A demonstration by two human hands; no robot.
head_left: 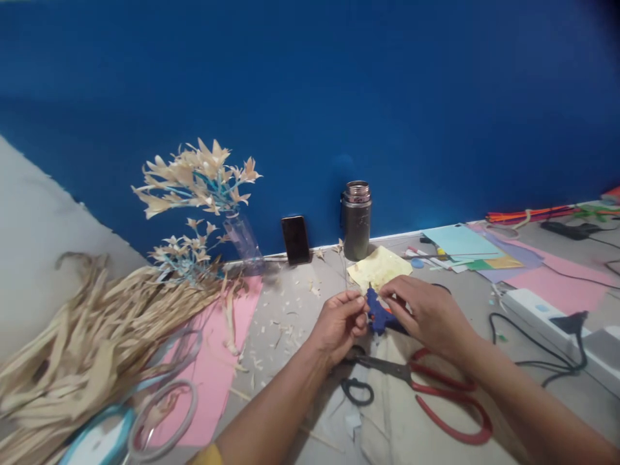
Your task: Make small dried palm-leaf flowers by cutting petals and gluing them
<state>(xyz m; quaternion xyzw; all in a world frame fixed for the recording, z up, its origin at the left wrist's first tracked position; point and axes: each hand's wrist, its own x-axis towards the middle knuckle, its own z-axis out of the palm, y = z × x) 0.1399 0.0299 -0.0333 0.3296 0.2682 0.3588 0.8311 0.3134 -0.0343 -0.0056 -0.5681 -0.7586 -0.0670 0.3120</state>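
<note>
My left hand point(341, 324) is closed in a pinch at the middle of the table, and whatever its fingertips hold is too small to make out. Close to it on the right, my right hand point(431, 313) bends its fingers together, their tips partly hidden. Between the two hands lies a blue glue gun point(376, 311), its nozzle pointing away from me. Behind it is a stained yellow paper point(380, 266). Below my hands rest large red-handled scissors point(453, 402) and small black-handled scissors point(357, 391). A small pale flower point(339, 246) on a thin stem shows beyond my left hand.
Dried husks point(104, 323) heap at left beside pink paper point(203, 381) and tape rolls point(165, 420). A clear vase point(243, 244) holds husk flowers point(203, 171). A phone point(295, 240) and an uncapped flask point(357, 223) stand by the wall. At right lies a power strip point(547, 320) with cords.
</note>
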